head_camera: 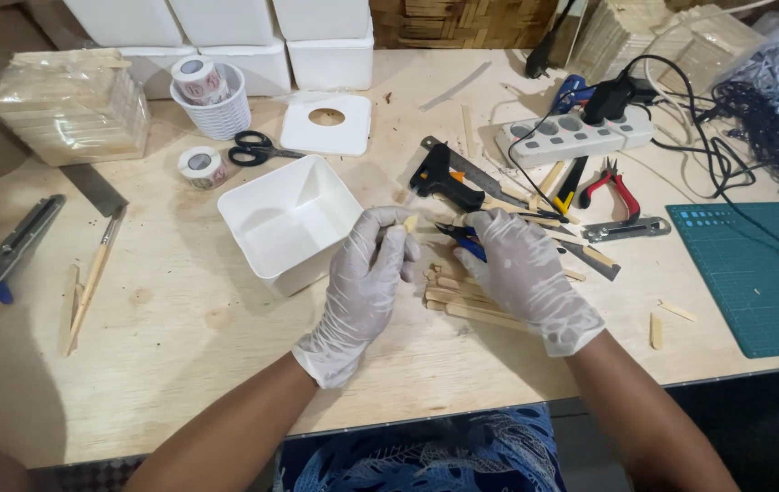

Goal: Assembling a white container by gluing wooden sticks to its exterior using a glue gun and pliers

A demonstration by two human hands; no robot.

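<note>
Work appears to be at an early stage; a small wood piece [410, 222] is pinched between the fingertips of the gloved left hand [364, 278], just beside the white square tub [289, 223]; blue-handled cutters [462, 239] are gripped in the closed right hand [521, 273], their tips near the piece; a small pile of cut sticks [462, 299] lies on the table [180, 355] under the hands; a few offcuts are scattered about; the glue gun [444, 179] lies untouched behind, and nothing glued together can be seen.
</note>
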